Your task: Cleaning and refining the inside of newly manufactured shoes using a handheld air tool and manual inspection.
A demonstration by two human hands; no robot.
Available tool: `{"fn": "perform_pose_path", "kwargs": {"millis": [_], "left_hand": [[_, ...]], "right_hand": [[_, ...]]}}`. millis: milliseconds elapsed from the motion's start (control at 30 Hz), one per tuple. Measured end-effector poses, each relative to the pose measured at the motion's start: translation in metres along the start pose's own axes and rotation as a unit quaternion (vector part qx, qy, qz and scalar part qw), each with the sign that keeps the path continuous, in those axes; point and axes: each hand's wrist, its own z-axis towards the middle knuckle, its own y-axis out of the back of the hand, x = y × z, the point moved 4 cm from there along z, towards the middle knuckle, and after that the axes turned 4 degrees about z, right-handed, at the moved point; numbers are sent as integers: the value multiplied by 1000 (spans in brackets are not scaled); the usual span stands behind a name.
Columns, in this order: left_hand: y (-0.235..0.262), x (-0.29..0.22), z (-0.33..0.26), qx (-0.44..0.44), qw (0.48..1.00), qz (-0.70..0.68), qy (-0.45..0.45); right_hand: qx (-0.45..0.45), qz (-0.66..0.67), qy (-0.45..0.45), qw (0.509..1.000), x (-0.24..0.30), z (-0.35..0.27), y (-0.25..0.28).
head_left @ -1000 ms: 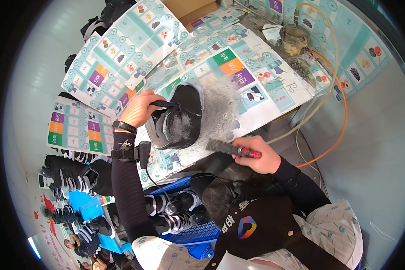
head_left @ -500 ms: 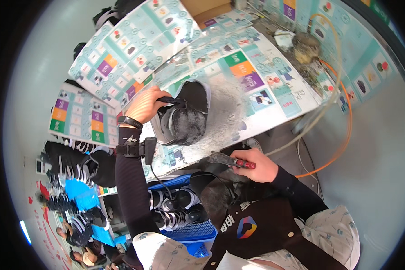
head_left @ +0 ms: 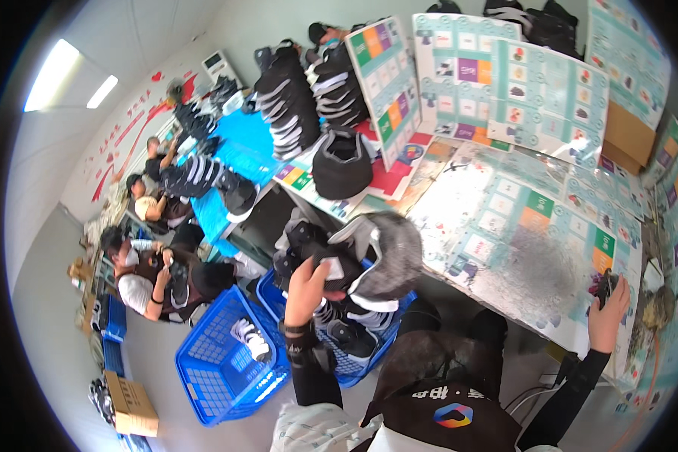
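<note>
Left hand (head_left: 306,291) is pinching the dark shoe (head_left: 401,245), whose body is extending rightward from my fingers above the blue basket (head_left: 384,348). My right hand (head_left: 609,313) is holding a dark tool (head_left: 603,285), well apart.

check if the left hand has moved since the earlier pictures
Yes: the left hand has moved left, from over the table to beyond the table's left front edge.

Ceiling lights (head_left: 51,75) glow, and red decorations (head_left: 157,113) mark the pale wall (head_left: 128,113).
</note>
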Motion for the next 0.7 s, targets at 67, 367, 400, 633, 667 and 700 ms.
{"fn": "perform_pose_path", "kwargs": {"millis": [67,367,400,633,667,700], "left_hand": [[40,63,-28,-80,993,-78,38],[78,205,-74,-303,920,-241,62],[79,220,-72,-319,910,-258,54],[101,281,-11,-367,859,-335,126],[120,275,21,-313,880,-350,68],[150,253,57,-303,920,-235,-84]], "right_hand": [[-19,36,19,999,36,-5,2],[121,102,100,982,88,-29,-33],[114,92,107,983,91,-28,-33],[103,87,89,987,105,-36,-15],[111,81,86,987,105,-36,-14],[100,96,94,986,106,-36,-13]]}}
